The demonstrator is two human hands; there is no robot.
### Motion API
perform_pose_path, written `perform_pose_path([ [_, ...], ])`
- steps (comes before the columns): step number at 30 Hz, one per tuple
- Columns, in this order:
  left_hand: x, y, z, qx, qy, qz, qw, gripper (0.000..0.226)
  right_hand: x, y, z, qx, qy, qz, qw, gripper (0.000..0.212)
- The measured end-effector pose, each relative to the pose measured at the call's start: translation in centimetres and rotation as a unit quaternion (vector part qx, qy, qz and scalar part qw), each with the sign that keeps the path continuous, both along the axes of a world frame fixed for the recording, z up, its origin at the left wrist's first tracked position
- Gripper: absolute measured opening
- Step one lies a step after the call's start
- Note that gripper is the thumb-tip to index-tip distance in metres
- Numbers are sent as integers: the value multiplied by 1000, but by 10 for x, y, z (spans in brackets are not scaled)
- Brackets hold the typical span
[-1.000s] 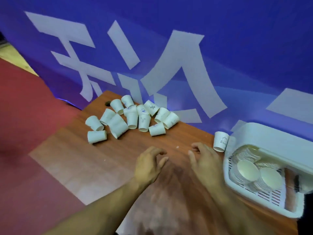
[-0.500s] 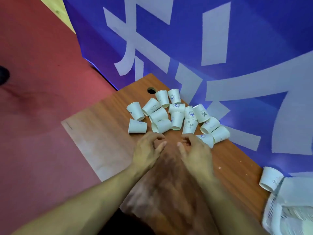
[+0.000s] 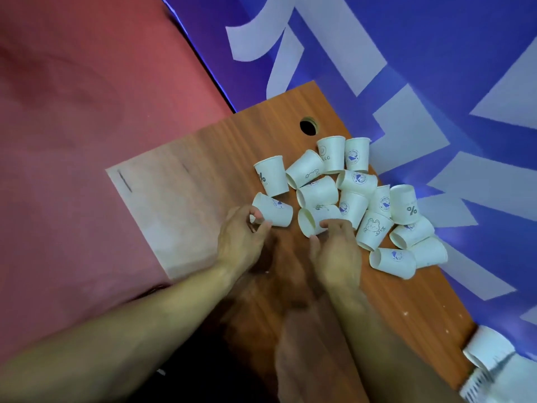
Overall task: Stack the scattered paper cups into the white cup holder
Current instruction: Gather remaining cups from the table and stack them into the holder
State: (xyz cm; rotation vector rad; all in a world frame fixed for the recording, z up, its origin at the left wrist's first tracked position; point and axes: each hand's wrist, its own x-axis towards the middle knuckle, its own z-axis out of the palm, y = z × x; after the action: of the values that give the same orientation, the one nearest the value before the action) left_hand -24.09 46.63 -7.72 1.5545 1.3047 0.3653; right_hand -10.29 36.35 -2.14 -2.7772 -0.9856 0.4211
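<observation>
I log, mid-frame: left hand [image 3: 241, 239] fingers pinch the near end of the toppled cup [image 3: 276, 210], its axis running frame-right; right hand [image 3: 337, 254] fingers curl over the neighbouring cup [image 3: 319, 213].

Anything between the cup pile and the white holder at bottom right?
Head view: mostly bare wooden table with a few white specks. One stray cup sits right beside the holder, apart from the pile.

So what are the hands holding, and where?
The left hand pinches one tipped cup by its rim; the right hand grips another cup around its side.
</observation>
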Motion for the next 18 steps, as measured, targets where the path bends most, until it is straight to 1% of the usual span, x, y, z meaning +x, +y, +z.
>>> perform_pose_path([
  [4, 5, 11, -18, -4, 20, 13, 1000, 22, 13, 11, -13, -23, -31, 24, 999, 34],
  [7, 4, 12, -27, -27, 26, 21, 999, 23, 18, 19, -21, -39, -42, 50, 997, 35],
  [11, 3, 14, -33, -56, 32, 13, 998, 15, 22, 32, -32, -75, -61, 76, 992, 37],
  [14, 3, 17, -35, -66, 35, -2, 997, 9, 28, 41, -35, -100, -76, 78, 989, 33],
  [18, 4, 20, -32, -64, 37, -26, 997, 8, 31, 42, -30, -103, -89, 67, 988, 33],
])
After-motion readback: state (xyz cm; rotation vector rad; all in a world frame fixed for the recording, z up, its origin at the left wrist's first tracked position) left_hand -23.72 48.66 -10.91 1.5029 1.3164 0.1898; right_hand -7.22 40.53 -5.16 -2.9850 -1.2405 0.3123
